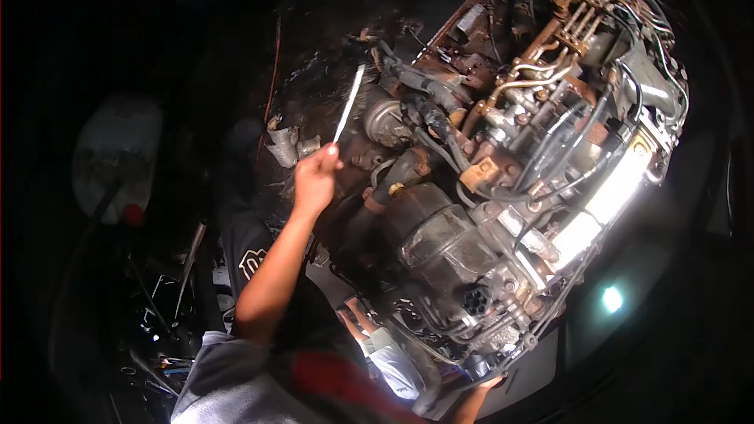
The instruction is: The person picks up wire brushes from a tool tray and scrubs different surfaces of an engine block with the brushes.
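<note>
Head view: left grip (316,178) curls round a slim shiny rod (349,104); right grip (490,382) unclear.

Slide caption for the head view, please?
Left hand holding a slim, bright tool beside a grimy engine, its pipework exposed.

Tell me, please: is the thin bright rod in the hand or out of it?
In: the left hand grips one end of the rod; the rest sticks out.

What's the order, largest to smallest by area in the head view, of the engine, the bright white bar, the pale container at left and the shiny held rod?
1. Engine
2. Pale container
3. Bright white bar
4. Shiny rod

Apparent size only; distances differ.
</note>
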Demonstrator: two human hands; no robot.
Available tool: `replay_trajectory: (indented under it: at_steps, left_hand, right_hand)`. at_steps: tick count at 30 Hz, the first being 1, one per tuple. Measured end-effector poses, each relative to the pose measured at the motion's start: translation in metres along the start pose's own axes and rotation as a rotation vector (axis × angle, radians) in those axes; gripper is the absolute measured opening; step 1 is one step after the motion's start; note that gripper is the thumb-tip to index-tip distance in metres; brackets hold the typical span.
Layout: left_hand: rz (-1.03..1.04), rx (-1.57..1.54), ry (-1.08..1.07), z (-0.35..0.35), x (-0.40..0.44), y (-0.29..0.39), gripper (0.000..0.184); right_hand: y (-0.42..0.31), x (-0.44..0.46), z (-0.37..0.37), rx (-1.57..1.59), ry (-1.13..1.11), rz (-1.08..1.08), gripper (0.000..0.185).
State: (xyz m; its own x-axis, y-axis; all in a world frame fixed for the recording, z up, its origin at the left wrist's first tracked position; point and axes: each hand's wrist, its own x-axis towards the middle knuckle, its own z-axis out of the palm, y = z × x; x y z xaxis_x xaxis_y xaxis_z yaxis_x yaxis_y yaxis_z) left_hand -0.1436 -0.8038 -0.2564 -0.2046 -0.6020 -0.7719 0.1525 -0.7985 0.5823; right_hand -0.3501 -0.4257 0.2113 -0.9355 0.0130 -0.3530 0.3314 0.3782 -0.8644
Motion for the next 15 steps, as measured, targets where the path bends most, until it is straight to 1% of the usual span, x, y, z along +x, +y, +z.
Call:
replay_trajectory:
  at_steps: [1,2,3,5,6,8,9,10,11,12,13,14,15]
  left_hand:
    - [-0.004,0.031,0.017,-0.004,-0.005,-0.007,0.036]
    - [-0.051,0.005,0.006,-0.008,-0.012,-0.010,0.035]
    - [-0.091,-0.019,-0.002,-0.010,-0.021,-0.005,0.035]
    - [-0.082,-0.131,0.038,-0.008,-0.035,-0.003,0.032]
    - [-0.098,-0.202,0.016,-0.008,-0.042,0.001,0.029]
    - [-0.076,-0.222,-0.003,-0.009,-0.051,0.009,0.027]
    - [-0.074,-0.255,-0.024,-0.008,-0.054,0.013,0.026]
    - [-0.034,-0.290,-0.032,-0.007,-0.057,0.015,0.025]
    - [-0.019,-0.231,-0.027,-0.008,-0.060,0.020,0.024]
    - [-0.011,-0.226,-0.034,-0.009,-0.062,0.025,0.024]
    - [-0.006,-0.218,-0.044,-0.009,-0.066,0.028,0.024]
    - [0.052,-0.077,-0.024,-0.012,-0.068,0.027,0.025]
    - [0.138,0.078,-0.021,-0.016,-0.069,0.022,0.025]
  right_hand:
    - [-0.001,0.002,-0.010,0.023,-0.069,-0.003,0.047]
    - [0.000,0.004,-0.019,0.054,-0.163,-0.004,0.047]
    - [0.000,0.008,-0.026,0.120,-0.345,-0.041,0.047]
    - [0.002,0.019,-0.049,0.010,-0.211,-0.061,0.045]
    - [0.006,0.018,-0.042,0.032,-0.216,-0.061,0.045]
    - [0.003,-0.019,0.057,-0.001,0.168,-0.021,0.044]
    - [-0.003,-0.039,0.100,-0.017,0.223,-0.004,0.044]
    - [-0.001,-0.035,0.094,-0.077,0.315,-0.028,0.044]
    - [0.001,-0.033,0.087,-0.136,0.413,-0.050,0.045]
    - [-0.003,-0.046,0.120,-0.261,0.477,-0.159,0.046]
    - [0.011,-0.022,0.061,-0.313,0.548,-0.237,0.045]
    - [0.021,-0.003,0.024,-0.211,0.449,-0.260,0.043]
    - [0.032,0.006,0.004,-0.103,0.341,-0.288,0.041]
